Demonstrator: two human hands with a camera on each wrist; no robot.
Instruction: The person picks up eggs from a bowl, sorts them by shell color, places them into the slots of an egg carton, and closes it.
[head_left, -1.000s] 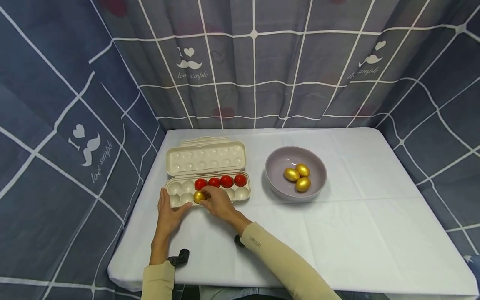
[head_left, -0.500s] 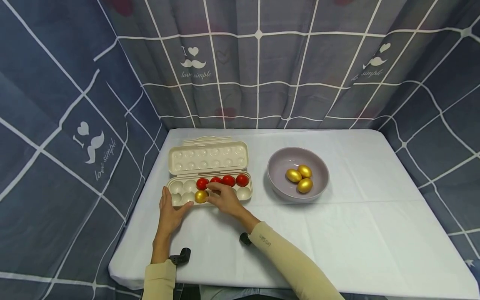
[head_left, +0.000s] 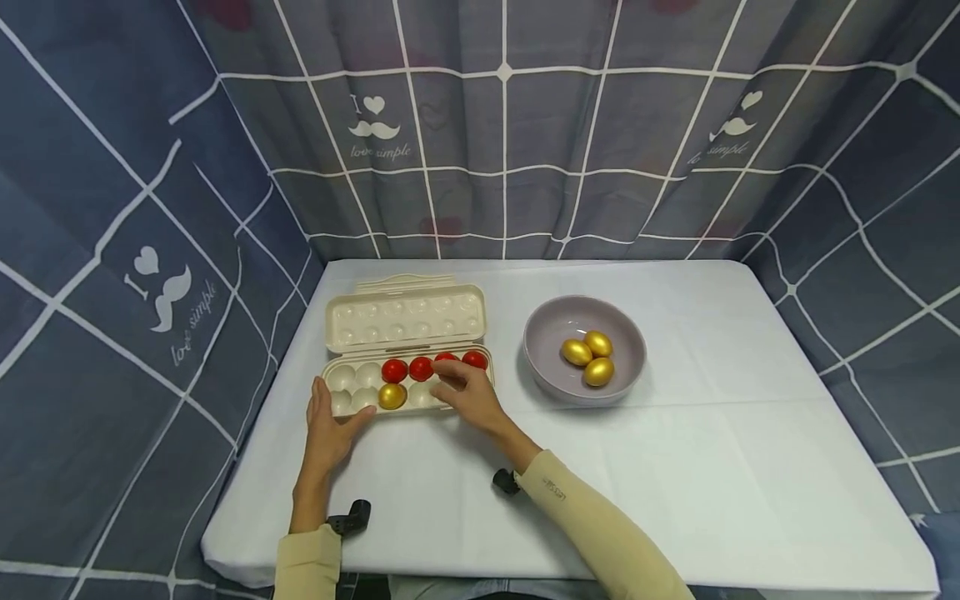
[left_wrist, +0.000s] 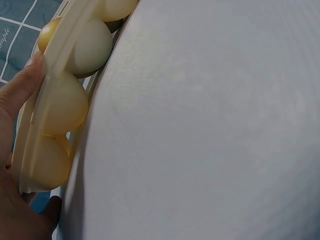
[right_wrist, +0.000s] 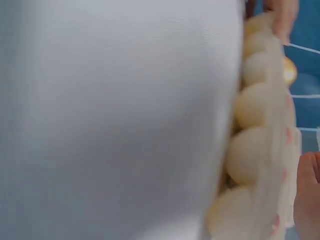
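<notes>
An egg carton (head_left: 333,367) with its lid (head_left: 407,315) folded back stands at the left of the table. Several red eggs (head_left: 394,371) sit in its back row, and one gold egg (head_left: 392,396) lies in the front row. My left hand (head_left: 330,433) rests against the carton's front left corner, thumb on the front rim and fingers along the left end. Holding nothing, my right hand (head_left: 476,400) hovers over the front right cells, thumb and fingers apart, and partly hides the red eggs behind it.
A mauve bowl (head_left: 536,358) with three gold eggs (head_left: 597,372) in it stands right of the carton. White cloth (head_left: 735,467) covers the table. Grey checked curtains (head_left: 465,125) hang at the back and sides.
My right hand has let go of the gold egg, which now lies in the front row, and has moved right along the carton. My left hand has stayed at the corner.
</notes>
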